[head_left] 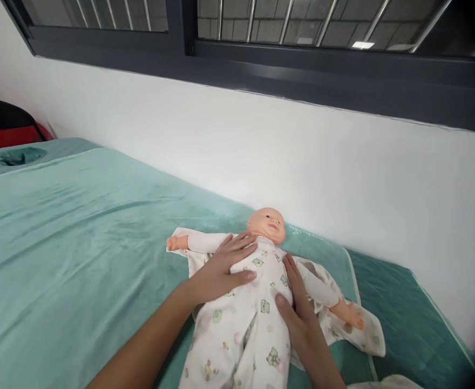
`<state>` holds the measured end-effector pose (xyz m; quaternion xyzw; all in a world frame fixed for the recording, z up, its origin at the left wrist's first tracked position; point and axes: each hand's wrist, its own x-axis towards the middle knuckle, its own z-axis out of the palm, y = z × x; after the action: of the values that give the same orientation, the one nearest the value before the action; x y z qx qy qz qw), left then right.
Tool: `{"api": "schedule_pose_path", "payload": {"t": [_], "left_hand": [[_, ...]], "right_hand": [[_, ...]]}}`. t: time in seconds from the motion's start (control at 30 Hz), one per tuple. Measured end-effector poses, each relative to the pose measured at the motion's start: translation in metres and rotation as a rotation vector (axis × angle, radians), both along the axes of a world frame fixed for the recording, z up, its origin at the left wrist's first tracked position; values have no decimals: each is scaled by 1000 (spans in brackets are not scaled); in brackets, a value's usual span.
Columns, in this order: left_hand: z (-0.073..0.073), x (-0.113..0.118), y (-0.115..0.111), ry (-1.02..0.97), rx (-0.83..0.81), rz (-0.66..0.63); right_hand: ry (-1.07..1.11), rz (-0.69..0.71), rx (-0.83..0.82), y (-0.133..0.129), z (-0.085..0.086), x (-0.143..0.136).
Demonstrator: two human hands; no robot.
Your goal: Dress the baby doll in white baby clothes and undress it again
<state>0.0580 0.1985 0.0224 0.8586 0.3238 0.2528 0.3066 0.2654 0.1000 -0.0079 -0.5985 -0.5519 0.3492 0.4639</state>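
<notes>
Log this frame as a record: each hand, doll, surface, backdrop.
left hand: open, laid on the doll's upper chest
right hand: open, against the opposite side of its torso
doll: face up, arms out, printed outfit, white cloth under arms
surface: teal fabric cover
backdrop: white wall, dark window frame, metal bars

The doll [270,292] lies on the bed [79,243], before the wall [362,183]. The window [302,32] is above, behind it.
</notes>
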Motion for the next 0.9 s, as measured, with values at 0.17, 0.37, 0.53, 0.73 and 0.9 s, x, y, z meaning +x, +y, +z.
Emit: {"api": "schedule_pose_path", "payload": {"t": [0.17, 0.37, 0.53, 0.73, 0.9], "left_hand": [[-6, 6, -13, -109, 393, -3], [-11, 8, -28, -247, 957, 59], [-11, 12, -28, -257, 955, 112], [-8, 17, -26, -225, 604, 115], [-7, 17, -25, -227, 419, 73]], "right_hand": [[-6, 12, 4, 2, -3, 5], [-89, 48, 239, 1, 7, 4], [-212, 5, 370, 1, 15, 2], [-378, -19, 474, 1, 17, 4], [-503, -103, 538, -4, 15, 3]]}}
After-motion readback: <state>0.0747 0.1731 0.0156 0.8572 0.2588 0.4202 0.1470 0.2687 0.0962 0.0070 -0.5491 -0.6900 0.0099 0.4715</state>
